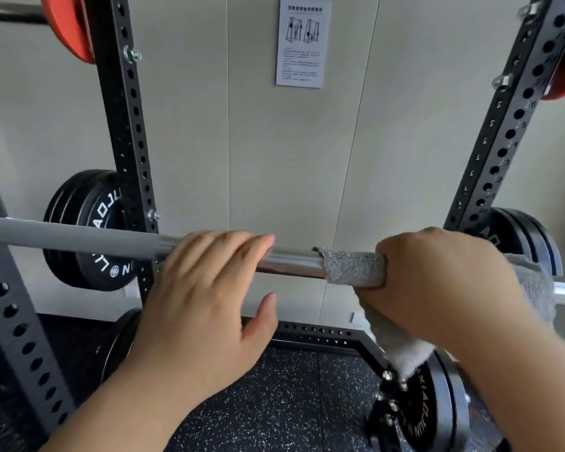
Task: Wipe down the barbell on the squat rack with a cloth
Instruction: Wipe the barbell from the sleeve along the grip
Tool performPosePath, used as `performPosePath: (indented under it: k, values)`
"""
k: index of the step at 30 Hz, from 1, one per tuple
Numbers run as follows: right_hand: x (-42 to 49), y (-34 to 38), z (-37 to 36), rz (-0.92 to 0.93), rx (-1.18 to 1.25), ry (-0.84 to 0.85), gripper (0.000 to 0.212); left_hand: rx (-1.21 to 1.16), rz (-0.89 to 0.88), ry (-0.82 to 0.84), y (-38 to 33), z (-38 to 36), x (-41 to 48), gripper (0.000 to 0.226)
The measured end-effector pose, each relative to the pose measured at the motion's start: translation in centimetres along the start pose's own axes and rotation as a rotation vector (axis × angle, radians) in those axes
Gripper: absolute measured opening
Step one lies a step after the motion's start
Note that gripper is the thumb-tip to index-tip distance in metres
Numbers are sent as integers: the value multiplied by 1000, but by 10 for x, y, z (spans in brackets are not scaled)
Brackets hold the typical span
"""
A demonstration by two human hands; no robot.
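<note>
The squat rack (124, 125) carries the barbell (291, 263) across its black uprights, with black plates (88, 230) stored behind. The bar runs left to right, a matte grey section on the left giving way to bare chrome in the middle. The grey cloth (353, 267) is wrapped round the chrome shaft right of centre, and a loose tail hangs below. The right grip (437, 278) is curled tight round the cloth and the bar inside it. The left grip (209, 288) lies spread, straight fingers resting over the shaft and thumb apart beneath, clasping nothing. The step in hand looks like a slide along the shaft. Done well, the wrap encloses the whole bar under even pressure. The left grip steadies the bar against rolling and gives way as the cloth nears it.
</note>
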State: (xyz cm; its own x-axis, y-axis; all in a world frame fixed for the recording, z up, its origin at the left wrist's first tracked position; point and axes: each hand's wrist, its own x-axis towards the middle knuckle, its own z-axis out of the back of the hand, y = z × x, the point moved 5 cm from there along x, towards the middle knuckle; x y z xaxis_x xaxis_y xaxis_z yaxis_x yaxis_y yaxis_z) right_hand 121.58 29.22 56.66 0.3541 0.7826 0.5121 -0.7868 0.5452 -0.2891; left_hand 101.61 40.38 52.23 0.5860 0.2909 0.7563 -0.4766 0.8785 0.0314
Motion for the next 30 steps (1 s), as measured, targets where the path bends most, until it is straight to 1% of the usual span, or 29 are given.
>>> performPosePath:
  k: [1,2,3,4,5,6,7,8,9,10,11,13,16,18,20,23,24,26,27,30]
  values:
    - [5,-1,4,21,63,140,44,8,18,5,-3,-3,1,57]
    - [9,-2,8,32,169,295,47,19,37,8,-7,-6,1,60]
    - [11,-3,12,33,270,416,48,30,54,6,-10,-9,2,61]
    - [13,-3,15,36,334,488,48,38,67,-2,-12,-11,3,62]
    - [13,-4,14,43,343,503,47,44,74,-15,-13,-12,4,61]
    - [11,-5,12,46,305,454,46,49,75,-31,-13,-12,5,59]
    - [8,-6,7,59,225,324,44,52,75,-44,-14,-12,6,57]
    - [3,-5,4,78,132,117,40,52,74,-49,-14,-11,9,55]
    - [-6,-4,0,81,90,-71,35,52,73,-42,-14,-9,12,55]
    - [-16,-3,-3,87,90,-222,29,51,72,-26,-14,-8,16,57]
    - [-24,-5,-6,94,102,-338,24,47,68,-6,-15,-7,21,59]
    - [-33,-18,-16,121,108,-421,22,36,40,19,-19,-7,30,61]
    - [-39,-51,-17,75,121,-427,25,16,-53,20,-35,-13,38,52]
    - [-40,-66,-12,38,166,-379,27,14,-84,6,-43,-17,38,51]
    - [-37,-72,-13,22,197,-272,32,28,-87,-6,-48,-20,38,53]
    - [-29,-73,-13,25,174,-159,42,54,-64,-23,-57,-24,39,58]
    - [-24,-72,-10,36,144,-105,46,67,-48,-29,-61,-25,40,60]
    - [-18,-73,-5,48,147,23,48,77,-8,-35,-71,-27,45,65]
    - [-18,-73,-3,78,157,33,47,72,8,-41,-76,-28,48,67]
    - [-24,-78,-9,182,144,-47,48,71,46,-96,-88,-29,53,66]
